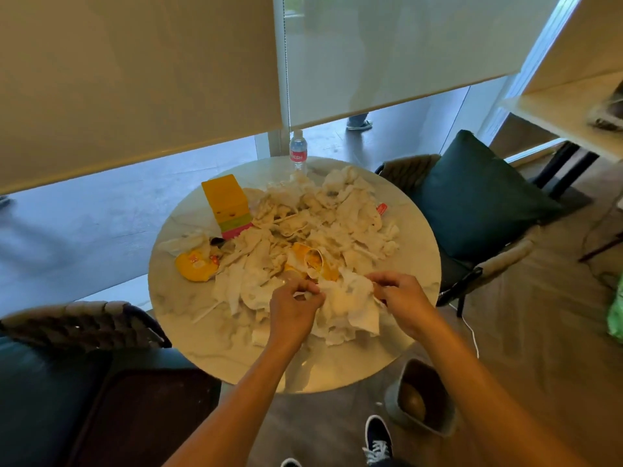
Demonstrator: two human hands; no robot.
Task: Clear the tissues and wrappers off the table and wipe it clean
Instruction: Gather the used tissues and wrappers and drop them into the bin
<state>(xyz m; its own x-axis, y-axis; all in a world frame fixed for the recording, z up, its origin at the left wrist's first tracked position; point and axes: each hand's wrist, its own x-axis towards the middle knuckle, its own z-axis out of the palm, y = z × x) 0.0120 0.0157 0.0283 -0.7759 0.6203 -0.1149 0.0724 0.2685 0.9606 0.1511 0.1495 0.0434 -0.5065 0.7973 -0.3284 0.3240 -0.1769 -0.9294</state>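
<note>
Both hands, left (292, 306) and right (401, 298), are pinching tissues (347, 305) at the table's (202, 332) six o'clock edge, fingers curled; light, soft, probably best gathered by bunching.

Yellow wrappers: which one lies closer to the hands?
The torn yellow wrapper mid-pile, just beyond the left hand; the other yellow wrapper lies apart at the table's left.

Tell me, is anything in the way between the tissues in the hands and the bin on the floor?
Nothing visible blocks it. The left hand and right hand grip crumpled tissues near the table's edge; the open bin stands just below, to the right.
</note>
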